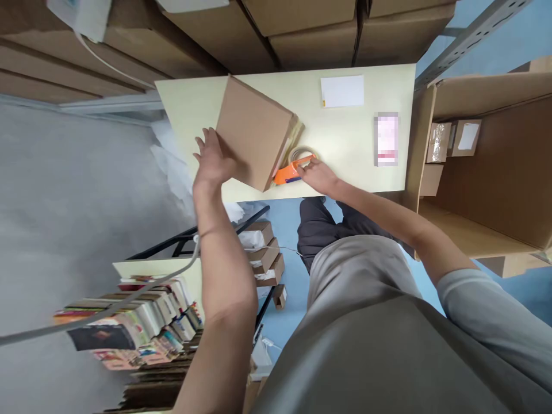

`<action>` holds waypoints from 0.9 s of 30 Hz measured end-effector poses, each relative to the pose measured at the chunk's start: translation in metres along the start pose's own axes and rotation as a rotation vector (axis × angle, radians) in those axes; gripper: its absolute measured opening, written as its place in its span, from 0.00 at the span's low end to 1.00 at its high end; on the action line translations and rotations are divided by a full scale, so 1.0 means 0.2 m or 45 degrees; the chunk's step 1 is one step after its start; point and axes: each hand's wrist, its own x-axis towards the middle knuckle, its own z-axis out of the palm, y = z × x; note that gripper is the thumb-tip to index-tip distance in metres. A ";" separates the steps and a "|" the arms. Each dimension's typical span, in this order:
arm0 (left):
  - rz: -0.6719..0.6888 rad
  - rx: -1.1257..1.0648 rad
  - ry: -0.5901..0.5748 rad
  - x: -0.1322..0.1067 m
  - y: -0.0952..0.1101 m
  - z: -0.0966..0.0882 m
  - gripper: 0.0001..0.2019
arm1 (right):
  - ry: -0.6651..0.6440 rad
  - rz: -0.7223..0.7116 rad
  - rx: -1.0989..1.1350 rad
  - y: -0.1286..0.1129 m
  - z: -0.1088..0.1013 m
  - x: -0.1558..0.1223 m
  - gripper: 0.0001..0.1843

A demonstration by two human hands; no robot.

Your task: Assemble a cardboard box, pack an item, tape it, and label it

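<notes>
Head camera view, looking down: a brown cardboard box (254,138) lies at an angle on the pale table (357,155), left of the middle. The left hand (211,161) rests at the box's left edge, its fingers spread apart and its thumb side toward the cardboard. The right hand (317,174) has its fingers curled in, pinching the end of an orange tape dispenser (285,173) at the box's lower right corner; whether the dispenser touches the box is hard to tell. A roll of tape (297,153) sits at the dispenser's upper side. Something pale yellow shows along the box's right side, too blurred to make out.

Farther right on the table are a white card (342,91) near the back edge and a pink, pixelated rectangle (387,141) near the right edge. Just beyond that edge stands a large open carton (509,138) with a few small boxes (466,139) inside. More brown boxes (313,46) line up behind the table, and books (149,313) stand in rows at lower left.
</notes>
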 end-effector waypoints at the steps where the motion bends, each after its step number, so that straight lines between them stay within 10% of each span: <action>1: -0.073 0.079 0.010 0.00 0.05 0.02 0.62 | -0.010 -0.012 0.014 -0.07 0.00 0.01 0.27; 10: -0.076 -0.108 0.252 -0.11 0.58 0.38 0.40 | -0.001 0.104 0.187 -0.38 0.01 0.06 0.22; 16: 0.019 -0.371 0.128 -0.12 0.67 0.52 0.38 | -0.030 0.124 0.188 -0.41 0.01 0.06 0.26; 27: 0.204 -0.400 -0.010 -0.05 0.54 0.53 0.43 | -0.080 0.393 0.179 0.24 0.09 -0.63 0.28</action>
